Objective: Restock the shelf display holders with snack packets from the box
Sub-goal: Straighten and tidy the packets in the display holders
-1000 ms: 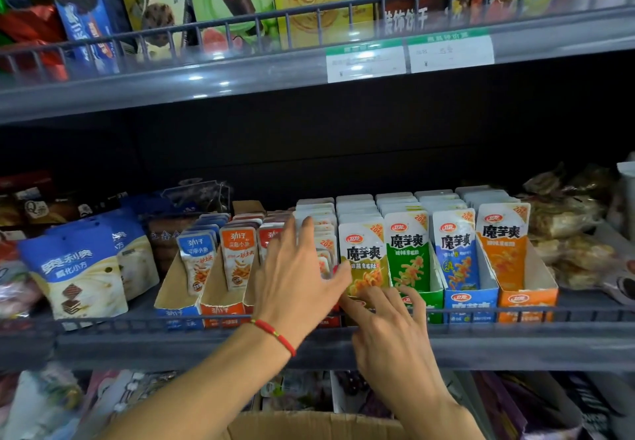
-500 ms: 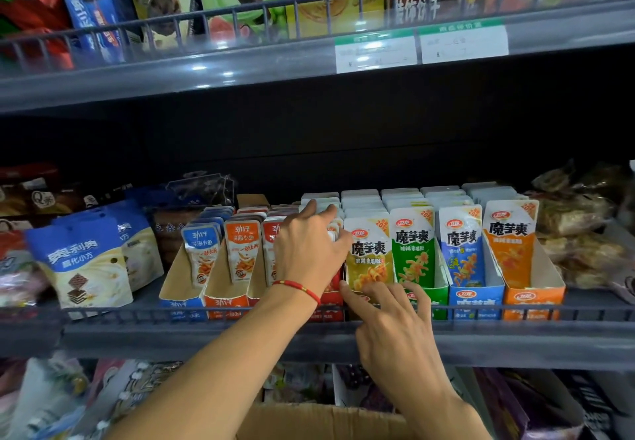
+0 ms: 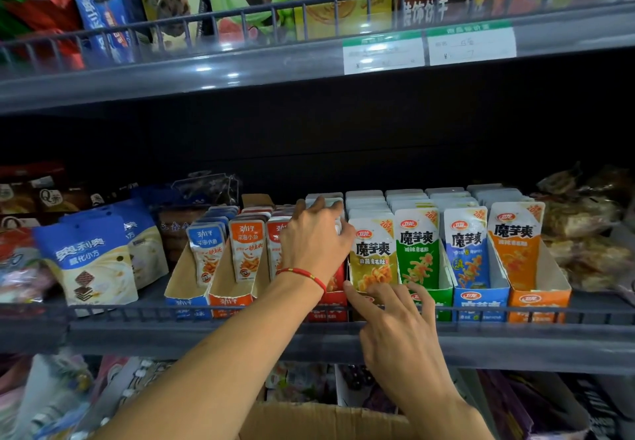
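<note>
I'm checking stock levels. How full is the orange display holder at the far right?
Nearly full: the orange display holder shows a row of packets standing upright from front to back, only a small gap at the front.

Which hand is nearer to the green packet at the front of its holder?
Right. The right hand lies just below the green packet, its fingertips almost touching. The left hand is farther left, past the yellow packet.

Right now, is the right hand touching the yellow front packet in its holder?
Touching. The head view shows the right hand's fingers spread against the lower edge of the yellow front packet, overlapping its printed face with no gap.
</note>
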{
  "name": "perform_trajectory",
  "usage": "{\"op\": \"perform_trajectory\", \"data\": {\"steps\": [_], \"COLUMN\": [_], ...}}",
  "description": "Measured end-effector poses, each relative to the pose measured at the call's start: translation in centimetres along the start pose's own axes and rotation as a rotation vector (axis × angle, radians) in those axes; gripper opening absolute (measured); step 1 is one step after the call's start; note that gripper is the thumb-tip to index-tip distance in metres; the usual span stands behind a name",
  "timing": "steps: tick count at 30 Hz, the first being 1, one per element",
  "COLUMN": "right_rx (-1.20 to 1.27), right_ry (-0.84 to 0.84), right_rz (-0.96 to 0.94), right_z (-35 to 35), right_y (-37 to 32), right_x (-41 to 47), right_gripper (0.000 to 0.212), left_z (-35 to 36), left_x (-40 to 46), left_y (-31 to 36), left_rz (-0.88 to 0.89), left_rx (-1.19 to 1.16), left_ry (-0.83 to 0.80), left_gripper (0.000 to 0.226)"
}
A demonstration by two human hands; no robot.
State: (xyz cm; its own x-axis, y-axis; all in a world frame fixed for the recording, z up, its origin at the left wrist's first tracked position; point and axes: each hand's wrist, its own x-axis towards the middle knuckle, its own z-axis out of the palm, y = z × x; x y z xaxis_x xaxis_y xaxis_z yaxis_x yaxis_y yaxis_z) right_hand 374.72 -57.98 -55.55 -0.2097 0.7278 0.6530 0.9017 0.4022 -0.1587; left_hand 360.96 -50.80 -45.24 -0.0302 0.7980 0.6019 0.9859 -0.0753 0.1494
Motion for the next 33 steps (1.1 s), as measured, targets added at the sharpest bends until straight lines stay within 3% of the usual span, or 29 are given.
{"op": "perform_trajectory", "data": {"steps": [4, 6, 12, 14, 16, 20, 22, 28, 31, 33], "right_rx": [0.009, 0.040, 0.289, 0.484, 0.602, 0.291, 0.253, 0.346, 0.386, 0.348], "right_ry": [-0.046, -0.079, 0.052, 0.055, 0.017, -0.191, -0.267, -0.321, -0.260, -0.185], "right_rz": [0.012, 0.013, 0.021, 0.069, 0.093, 0.109, 0.168, 0.138, 0.163, 0.155], "right_z": [-0.4, -0.8, -3.3, -5.2, -5.8, -2.8, -1.3, -0.2, -0.7, -1.1], "right_y": [0.0, 0.0, -1.3, -2.8, -3.9, -3.9, -3.5, -2.6, -2.9, -3.0], "right_x": [0.0, 0.1, 1.4, 3.2, 5.8, 11.3, 12.8, 13.4, 13.2, 13.2], "right_gripper": [0.072, 0.070, 0.061, 0.061, 0.057, 0.079, 0.080, 0.094, 0.081, 0.080], "left_z": [0.1, -0.2, -2.3, -2.4, -2.2, -1.8, -1.0, -0.2, -0.4, -0.6], "left_x": [-0.2, -0.3, -3.1, -4.1, -4.0, -1.9, -1.0, -0.6, -0.6, -0.4], "left_y": [0.2, -0.3, -3.9, -4.8, -5.3, -4.8, -5.0, -5.5, -5.8, -6.2], "left_rz": [0.008, 0.028, -0.060, -0.123, -0.117, -0.166, -0.235, -0.175, -0.145, -0.069], "left_rx": [-0.042, -0.172, -0.793, -0.886, -0.894, -1.116, -1.217, -0.960, -0.901, -0.783], "left_ry": [-0.009, -0.030, -0.153, -0.250, -0.347, -0.458, -0.488, -0.504, -0.509, -0.476], "left_gripper": [0.040, 0.045, 0.097, 0.118, 0.122, 0.111, 0.114, 0.126, 0.144, 0.143]}}
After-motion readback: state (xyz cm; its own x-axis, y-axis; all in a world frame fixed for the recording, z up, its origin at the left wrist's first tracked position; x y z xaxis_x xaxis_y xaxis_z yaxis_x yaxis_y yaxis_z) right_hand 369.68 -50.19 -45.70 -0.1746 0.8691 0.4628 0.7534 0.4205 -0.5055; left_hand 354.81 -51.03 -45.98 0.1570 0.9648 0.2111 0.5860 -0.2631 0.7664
